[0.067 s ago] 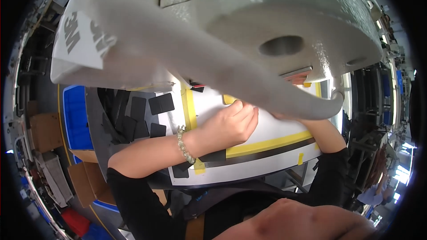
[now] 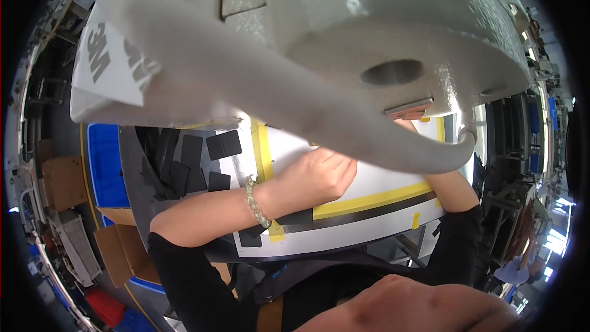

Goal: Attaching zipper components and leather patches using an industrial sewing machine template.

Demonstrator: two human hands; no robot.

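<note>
My left hand is closed over the white work surface, with a beaded bracelet on the wrist. Its fingertips go behind a blurred grey curved bar, so what they hold, if anything, cannot be made out. The same bar covers most of my right hand; only a bit shows above it, close beneath a small reddish plate with a metal edge under the machine head, and its fingers are hidden. Yellow tape borders the white surface. Rectangular black pieces lie to the left of my left hand.
A large grey-green machine head overhangs the work area. Dark strips and pads are piled on the table's left side. Beyond that edge are a blue bin and open cardboard boxes.
My right hand has moved away from beside my left fingers, farther up toward the machine head. My left hand has stayed almost in place.
</note>
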